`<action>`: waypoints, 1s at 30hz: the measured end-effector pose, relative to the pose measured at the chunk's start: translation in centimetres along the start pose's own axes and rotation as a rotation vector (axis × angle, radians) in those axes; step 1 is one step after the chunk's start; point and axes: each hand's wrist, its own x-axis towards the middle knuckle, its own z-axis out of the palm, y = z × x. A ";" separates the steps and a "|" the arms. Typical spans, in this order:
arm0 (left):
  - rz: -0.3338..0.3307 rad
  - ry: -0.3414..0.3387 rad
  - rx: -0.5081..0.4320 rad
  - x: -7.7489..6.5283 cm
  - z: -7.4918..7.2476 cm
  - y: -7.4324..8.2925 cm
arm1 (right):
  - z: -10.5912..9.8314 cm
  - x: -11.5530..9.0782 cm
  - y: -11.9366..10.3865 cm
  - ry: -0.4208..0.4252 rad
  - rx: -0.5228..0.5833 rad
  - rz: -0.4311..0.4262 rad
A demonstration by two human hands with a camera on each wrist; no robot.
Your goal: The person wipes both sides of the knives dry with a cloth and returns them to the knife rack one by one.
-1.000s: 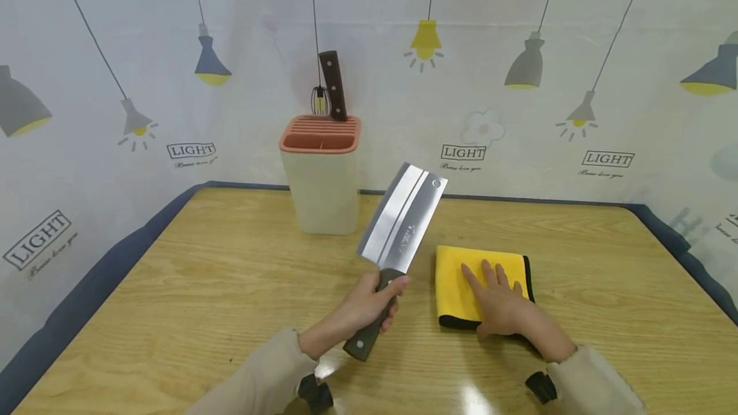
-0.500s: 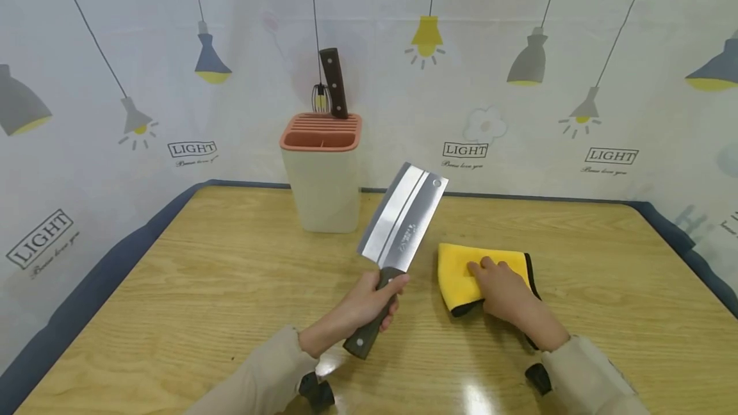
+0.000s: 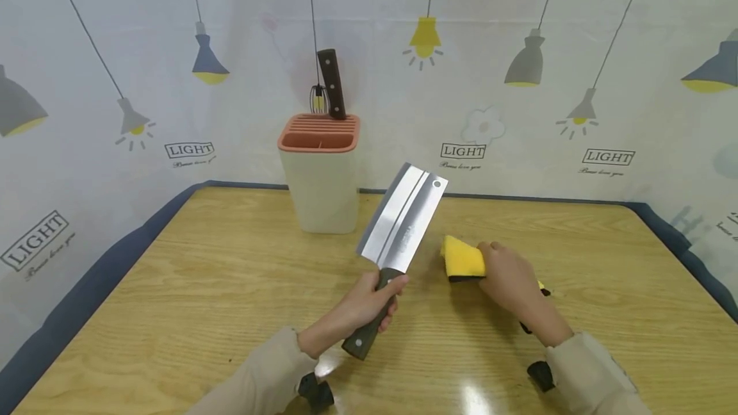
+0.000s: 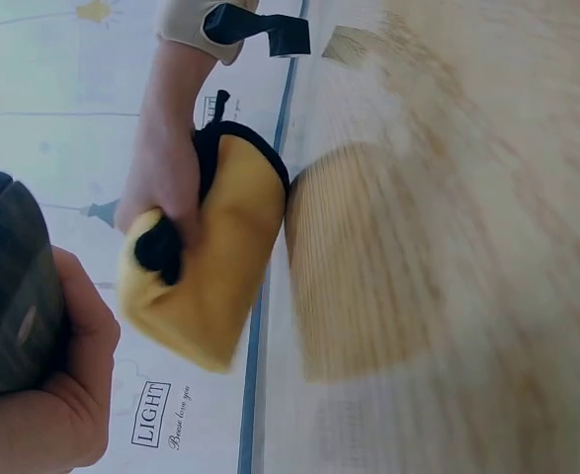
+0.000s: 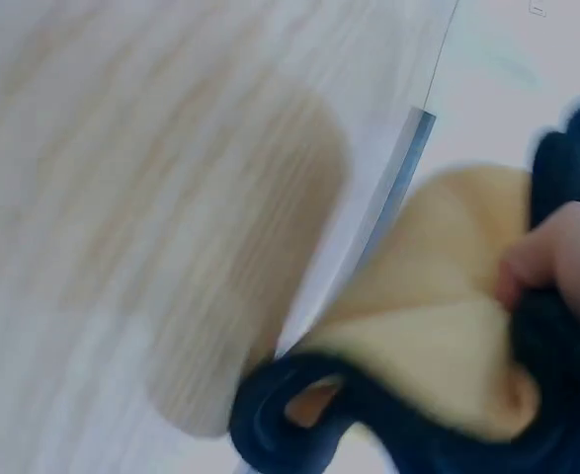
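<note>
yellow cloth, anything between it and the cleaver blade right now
Nothing visible. The right hand grips the yellow cloth, lifted off the wooden table, just right of the cleaver that the left hand holds. Only open air separates cloth and blade.

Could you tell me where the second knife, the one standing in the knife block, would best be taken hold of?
Take the knife by its dark handle, the only part showing above the knife block; the blade is hidden in a slot. Come from above and close the grip round the handle's sides, then probably draw upward along its slight tilt. The whisk stands close beside it on the left, so approaching from the right looks easier.
</note>
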 end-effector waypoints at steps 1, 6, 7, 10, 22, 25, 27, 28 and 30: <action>0.002 -0.002 0.001 0.0 0.0 0.0 | 0.0 0.0 0.0 0.027 0.025 0.025; 0.002 -0.011 0.010 0.0 0.0 0.0 | -0.1 0.1 0.0 0.230 0.126 0.061; 0.002 -0.013 0.011 0.0 0.0 0.0 | -0.2 0.1 0.0 0.278 0.132 0.052; 0.000 -0.019 0.015 -0.1 -0.1 0.0 | -0.3 0.3 -0.2 0.428 0.131 0.006; 0.000 -0.051 0.025 0.0 0.1 -0.1 | -1.7 1.2 -3.6 0.728 0.185 -0.536; 0.009 -0.061 0.049 0.0 0.2 0.0 | -1.6 1.2 -4.8 0.706 0.097 -0.675; 0.017 -0.068 0.063 -0.1 0.3 0.0 | -1.6 1.0 -5.4 0.685 0.017 -0.735; 0.022 -0.070 0.064 -0.1 0.3 0.0 | -1.7 0.9 -5.6 0.671 -0.013 -0.762; 0.042 -0.077 0.078 -0.1 0.3 0.0 | -1.8 0.8 -6.0 0.640 -0.058 -0.806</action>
